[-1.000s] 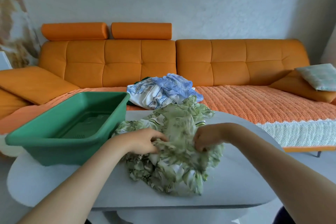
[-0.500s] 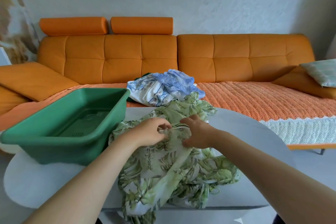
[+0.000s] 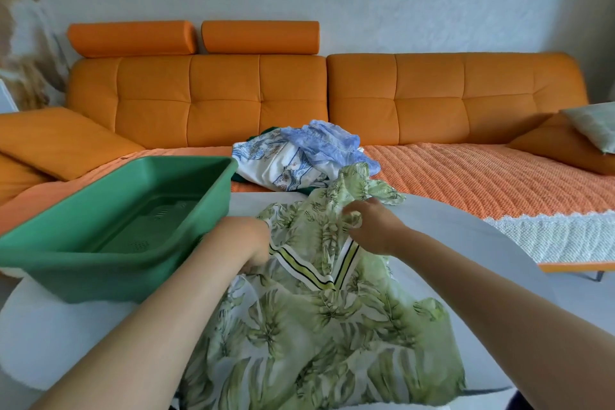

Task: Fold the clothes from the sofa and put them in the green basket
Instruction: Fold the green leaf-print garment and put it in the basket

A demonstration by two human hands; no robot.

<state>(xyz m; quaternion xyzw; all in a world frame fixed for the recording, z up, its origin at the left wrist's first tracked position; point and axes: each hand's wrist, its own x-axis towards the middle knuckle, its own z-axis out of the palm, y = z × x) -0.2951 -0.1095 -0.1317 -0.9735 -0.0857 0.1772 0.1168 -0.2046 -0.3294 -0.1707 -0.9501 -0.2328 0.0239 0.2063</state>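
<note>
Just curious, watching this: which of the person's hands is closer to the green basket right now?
Left. The left hand grips the leaf-print garment right beside the green basket; the right hand holds the cloth farther right, apart from it.

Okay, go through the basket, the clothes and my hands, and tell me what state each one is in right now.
green basket: upright on the table, no clothes inside.
leaf-print garment: unfolded, spread out on the table.
clothes pile: crumpled on the sofa, not folded.
left hand: grips the leaf-print garment's edge.
right hand: pinches the leaf-print garment by its striped neckline.
</note>
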